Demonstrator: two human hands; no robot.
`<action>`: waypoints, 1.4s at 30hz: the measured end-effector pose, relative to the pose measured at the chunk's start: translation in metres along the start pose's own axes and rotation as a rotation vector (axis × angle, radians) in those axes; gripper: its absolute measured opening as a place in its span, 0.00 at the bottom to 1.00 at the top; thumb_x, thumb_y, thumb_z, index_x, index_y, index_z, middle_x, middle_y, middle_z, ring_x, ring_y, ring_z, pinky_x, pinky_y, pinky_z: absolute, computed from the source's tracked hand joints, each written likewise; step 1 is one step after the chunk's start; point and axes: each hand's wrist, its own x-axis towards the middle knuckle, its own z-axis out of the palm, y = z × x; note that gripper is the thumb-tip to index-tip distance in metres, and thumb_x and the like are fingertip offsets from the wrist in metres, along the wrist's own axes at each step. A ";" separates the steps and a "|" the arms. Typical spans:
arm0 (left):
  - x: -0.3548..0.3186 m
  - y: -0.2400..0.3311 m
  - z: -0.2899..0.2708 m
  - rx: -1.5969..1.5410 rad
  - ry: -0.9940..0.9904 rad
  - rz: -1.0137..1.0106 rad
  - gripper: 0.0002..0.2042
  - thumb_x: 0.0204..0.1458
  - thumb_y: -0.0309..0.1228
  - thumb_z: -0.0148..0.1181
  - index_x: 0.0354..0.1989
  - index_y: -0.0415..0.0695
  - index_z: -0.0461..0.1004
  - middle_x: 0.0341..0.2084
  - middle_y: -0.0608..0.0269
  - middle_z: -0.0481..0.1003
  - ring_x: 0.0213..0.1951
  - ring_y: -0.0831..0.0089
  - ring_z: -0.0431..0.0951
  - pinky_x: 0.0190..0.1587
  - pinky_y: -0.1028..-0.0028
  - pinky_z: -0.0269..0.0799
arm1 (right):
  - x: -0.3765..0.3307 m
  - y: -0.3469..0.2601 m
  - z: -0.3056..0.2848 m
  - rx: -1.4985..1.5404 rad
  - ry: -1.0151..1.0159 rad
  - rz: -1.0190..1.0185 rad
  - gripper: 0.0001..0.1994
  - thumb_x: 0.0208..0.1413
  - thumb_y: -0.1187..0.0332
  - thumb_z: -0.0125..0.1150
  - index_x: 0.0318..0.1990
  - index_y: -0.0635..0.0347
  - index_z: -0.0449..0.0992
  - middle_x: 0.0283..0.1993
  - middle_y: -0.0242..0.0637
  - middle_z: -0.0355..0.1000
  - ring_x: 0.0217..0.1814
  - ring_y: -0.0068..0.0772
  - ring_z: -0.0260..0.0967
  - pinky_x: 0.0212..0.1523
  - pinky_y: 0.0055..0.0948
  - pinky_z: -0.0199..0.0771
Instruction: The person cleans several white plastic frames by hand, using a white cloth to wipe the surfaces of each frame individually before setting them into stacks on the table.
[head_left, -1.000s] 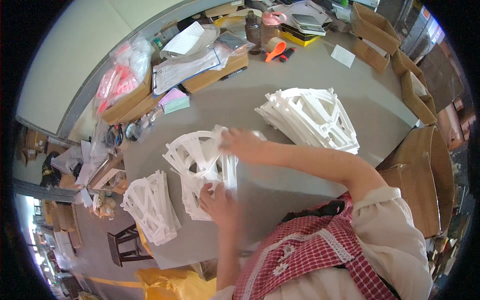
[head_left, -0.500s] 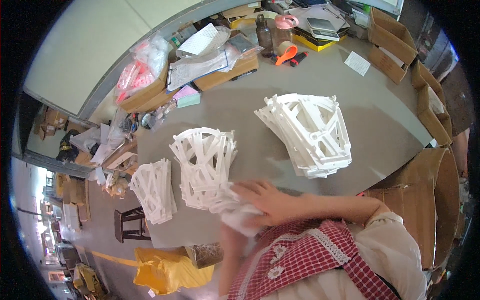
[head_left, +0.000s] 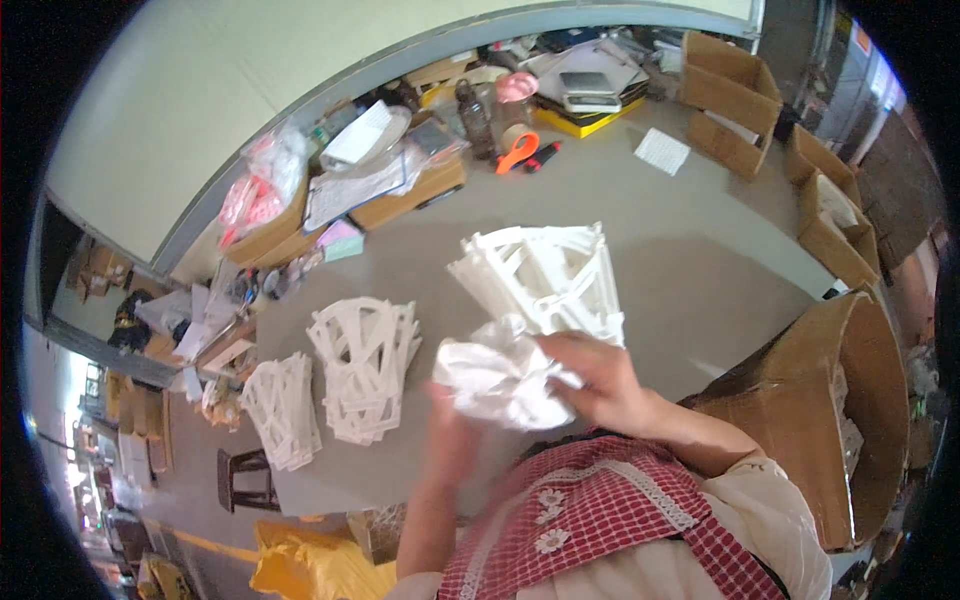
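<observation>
A crumpled white cloth [head_left: 505, 375] is bunched up in front of my body, above the near side of the table. My right hand [head_left: 595, 378] grips its right side with curled fingers. At the cloth's lower left edge is my left hand [head_left: 452, 420], smeared by motion, its fingers mostly hidden. Behind the cloth lies a large stack of white plastic lattice frames [head_left: 548, 270], partly covered by cloth and hand. To the left are a middle stack of the same frames [head_left: 362, 365] and a smaller stack [head_left: 280, 410] near the table's left edge.
Cardboard boxes stand along the right, a big open carton [head_left: 790, 410] nearest. At the back are bottles, an orange tape roll [head_left: 517, 150], a scale [head_left: 590, 90] and a clipboard [head_left: 355, 190]. A dark stool [head_left: 245, 480] and yellow bag [head_left: 320, 560] lie left below.
Both hands and the white cloth have moved right and up, away from the middle stack to before the large stack. The whole view has shifted too.
</observation>
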 end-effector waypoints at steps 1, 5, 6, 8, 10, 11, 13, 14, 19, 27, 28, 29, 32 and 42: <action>0.008 0.014 0.013 -0.302 -0.149 -0.043 0.42 0.60 0.63 0.34 0.64 0.32 0.57 0.61 0.43 0.63 0.61 0.52 0.66 0.59 0.50 0.63 | -0.003 0.006 -0.015 0.038 0.097 0.006 0.23 0.49 0.81 0.65 0.55 0.67 0.73 0.52 0.48 0.75 0.54 0.41 0.72 0.54 0.35 0.74; 0.026 0.048 0.039 -0.602 -0.355 -0.028 0.54 0.51 0.75 0.20 0.69 0.32 0.47 0.68 0.38 0.51 0.68 0.46 0.53 0.66 0.43 0.49 | -0.015 0.034 -0.102 0.005 0.535 0.141 0.21 0.48 0.87 0.57 0.53 0.69 0.75 0.53 0.43 0.75 0.54 0.31 0.71 0.56 0.30 0.70; 0.030 0.049 0.042 -0.639 -0.351 -0.044 0.54 0.51 0.74 0.20 0.69 0.32 0.47 0.68 0.39 0.52 0.68 0.46 0.54 0.66 0.43 0.49 | -0.011 0.038 -0.127 -0.185 0.660 0.015 0.22 0.49 0.86 0.57 0.54 0.69 0.75 0.52 0.43 0.76 0.53 0.31 0.71 0.57 0.31 0.69; 0.036 0.050 0.047 -0.710 -0.329 -0.076 0.54 0.52 0.74 0.20 0.69 0.32 0.47 0.68 0.40 0.53 0.68 0.46 0.55 0.66 0.43 0.49 | -0.006 0.058 -0.185 -0.640 0.657 0.097 0.25 0.51 0.79 0.59 0.60 0.64 0.70 0.58 0.52 0.69 0.61 0.46 0.67 0.61 0.42 0.67; 0.038 0.047 0.049 -0.714 -0.285 -0.099 0.53 0.53 0.73 0.20 0.69 0.32 0.48 0.68 0.41 0.53 0.67 0.46 0.56 0.66 0.44 0.50 | -0.010 0.067 -0.209 -1.015 0.613 0.267 0.29 0.52 0.75 0.60 0.64 0.61 0.65 0.63 0.56 0.64 0.66 0.52 0.61 0.65 0.46 0.62; 0.041 0.046 0.050 -0.716 -0.269 -0.105 0.53 0.53 0.73 0.20 0.69 0.32 0.49 0.68 0.41 0.54 0.67 0.47 0.56 0.65 0.45 0.51 | -0.022 0.083 -0.215 -1.126 0.617 0.389 0.30 0.53 0.73 0.61 0.65 0.60 0.63 0.64 0.57 0.62 0.68 0.54 0.58 0.66 0.47 0.59; 0.044 0.034 0.037 -0.466 -0.217 -0.022 0.48 0.57 0.69 0.27 0.69 0.33 0.50 0.68 0.42 0.52 0.67 0.46 0.56 0.66 0.46 0.50 | -0.056 0.125 -0.229 -1.098 0.541 0.440 0.35 0.54 0.69 0.63 0.69 0.57 0.56 0.67 0.56 0.58 0.71 0.50 0.53 0.68 0.47 0.54; 0.045 0.022 0.025 -0.340 -0.182 0.016 0.46 0.59 0.67 0.30 0.68 0.33 0.50 0.69 0.43 0.52 0.67 0.46 0.56 0.66 0.47 0.50 | -0.064 0.136 -0.218 -0.903 0.500 0.438 0.34 0.55 0.69 0.63 0.69 0.59 0.56 0.68 0.54 0.57 0.71 0.49 0.54 0.68 0.44 0.54; 0.040 -0.053 -0.051 1.145 0.502 0.033 0.39 0.57 0.50 0.56 0.70 0.39 0.49 0.70 0.41 0.45 0.70 0.42 0.44 0.65 0.40 0.45 | -0.075 0.121 -0.139 0.096 0.328 0.889 0.35 0.62 0.52 0.56 0.70 0.61 0.54 0.70 0.45 0.55 0.70 0.40 0.54 0.66 0.38 0.56; 0.006 -0.099 -0.153 1.553 0.877 -0.263 0.45 0.47 0.41 0.66 0.73 0.69 0.44 0.71 0.37 0.29 0.71 0.36 0.26 0.57 0.23 0.40 | -0.075 0.161 -0.066 0.310 0.282 0.911 0.40 0.63 0.42 0.49 0.72 0.59 0.45 0.73 0.42 0.49 0.70 0.39 0.53 0.64 0.46 0.58; 0.009 -0.101 -0.160 1.571 0.869 -0.264 0.46 0.46 0.40 0.66 0.73 0.68 0.43 0.71 0.37 0.29 0.71 0.36 0.27 0.57 0.23 0.40 | -0.074 0.167 -0.060 0.332 0.319 0.909 0.40 0.63 0.42 0.49 0.72 0.58 0.45 0.72 0.41 0.49 0.70 0.39 0.53 0.64 0.46 0.58; 0.013 -0.103 -0.160 1.586 0.864 -0.266 0.46 0.46 0.38 0.66 0.73 0.68 0.43 0.70 0.36 0.29 0.71 0.35 0.27 0.57 0.23 0.41 | -0.071 0.166 -0.059 0.345 0.344 0.908 0.39 0.63 0.42 0.49 0.71 0.57 0.48 0.71 0.42 0.51 0.70 0.38 0.54 0.64 0.49 0.58; 0.035 -0.092 -0.159 1.617 0.876 -0.254 0.46 0.46 0.31 0.63 0.73 0.67 0.43 0.70 0.36 0.30 0.71 0.35 0.30 0.59 0.25 0.43 | -0.067 0.167 -0.053 0.431 0.422 0.949 0.38 0.63 0.42 0.49 0.71 0.58 0.51 0.69 0.42 0.55 0.69 0.37 0.55 0.64 0.50 0.58; 0.159 -0.062 -0.249 1.835 0.941 -0.215 0.43 0.52 0.36 0.56 0.74 0.56 0.36 0.71 0.38 0.36 0.72 0.40 0.37 0.57 0.24 0.49 | -0.035 0.162 -0.047 0.544 0.387 0.909 0.33 0.64 0.42 0.46 0.67 0.58 0.58 0.65 0.42 0.62 0.68 0.36 0.58 0.62 0.45 0.62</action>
